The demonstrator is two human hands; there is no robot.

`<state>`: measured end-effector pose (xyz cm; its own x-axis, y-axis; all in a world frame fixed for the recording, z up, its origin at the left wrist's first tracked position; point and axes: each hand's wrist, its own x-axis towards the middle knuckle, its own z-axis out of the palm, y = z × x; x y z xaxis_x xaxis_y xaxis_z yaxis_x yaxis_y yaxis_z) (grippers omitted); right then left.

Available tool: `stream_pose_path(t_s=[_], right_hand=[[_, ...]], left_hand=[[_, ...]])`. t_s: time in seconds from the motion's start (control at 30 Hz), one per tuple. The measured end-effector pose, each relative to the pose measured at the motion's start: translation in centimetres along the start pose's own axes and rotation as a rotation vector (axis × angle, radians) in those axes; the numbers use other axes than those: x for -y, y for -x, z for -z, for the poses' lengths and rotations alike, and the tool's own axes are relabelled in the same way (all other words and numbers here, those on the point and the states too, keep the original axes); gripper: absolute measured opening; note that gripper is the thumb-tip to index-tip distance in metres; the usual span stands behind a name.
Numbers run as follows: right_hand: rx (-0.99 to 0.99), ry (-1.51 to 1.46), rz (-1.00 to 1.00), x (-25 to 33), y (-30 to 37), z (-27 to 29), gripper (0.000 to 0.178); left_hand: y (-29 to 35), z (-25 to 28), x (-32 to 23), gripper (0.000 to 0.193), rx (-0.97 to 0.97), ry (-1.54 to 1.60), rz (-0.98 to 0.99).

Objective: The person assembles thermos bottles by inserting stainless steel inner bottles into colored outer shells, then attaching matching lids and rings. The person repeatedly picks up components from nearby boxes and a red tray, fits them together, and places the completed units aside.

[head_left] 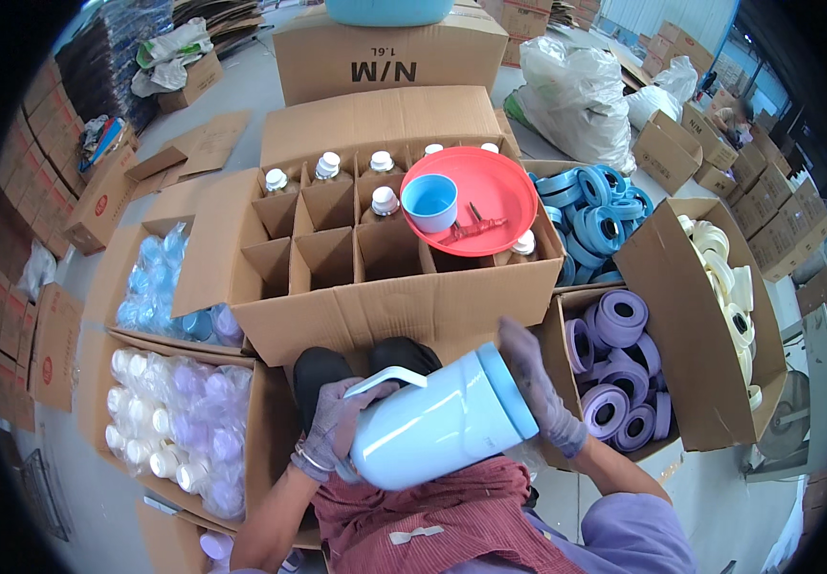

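A glossy light blue jug with a pale handle lies tilted across my lap, its wide end toward the right. My left hand, in a greyish-purple glove, is closed around the jug by its handle and base. At the wide end sits a darker blue ring or lid. My gloved right hand is beside that end, fingers stretched upward and palm facing it. Whether the palm touches it I cannot tell.
Ahead stands a divided carton with white-capped bottles. A red tray on it holds a blue cup. Purple rings, blue rings and cream parts fill boxes at right. Bagged caps are at left.
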<state>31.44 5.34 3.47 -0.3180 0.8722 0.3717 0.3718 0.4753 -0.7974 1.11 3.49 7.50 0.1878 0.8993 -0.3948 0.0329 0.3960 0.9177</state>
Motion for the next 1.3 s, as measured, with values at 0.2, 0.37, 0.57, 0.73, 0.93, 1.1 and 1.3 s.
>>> stream_pose_path(t_s=[0.2,0.37,0.57,0.73,0.93,1.1,1.3], right_hand=[[-0.163,-1.225,-0.968,-1.9,-0.4,-2.1,0.059],[-0.017,-0.367,-0.256,1.3,-3.3,-1.1,0.066],[-0.035,-0.983,-0.889,1.0,-3.3,-1.0,0.075],[0.299,-0.292,-0.087,2.4,-5.8,1.3,0.079],[0.251,-0.646,-0.383,4.3,-5.6,0.5,0.072],[0.024,-1.070,-0.946,0.8,-4.1,-1.1,0.082],[0.317,-0.398,-0.351,2.0,-6.8,1.4,0.087]], left_hand=[[-0.1,-1.4,-1.8,0.024,0.016,-0.748,-1.081],[-0.9,2.1,1.1,0.029,0.071,-0.452,-0.448],[-1.0,-1.0,-0.5,0.024,-0.108,-0.584,-0.966],[-1.1,2.7,1.8,0.023,0.023,0.021,-0.120],[-0.5,0.4,1.5,0.025,-0.218,0.087,-0.259],[-0.7,-1.0,-0.1,0.028,-0.141,-0.694,-1.053],[0.1,0.4,2.7,0.019,-0.202,0.278,-0.106]])
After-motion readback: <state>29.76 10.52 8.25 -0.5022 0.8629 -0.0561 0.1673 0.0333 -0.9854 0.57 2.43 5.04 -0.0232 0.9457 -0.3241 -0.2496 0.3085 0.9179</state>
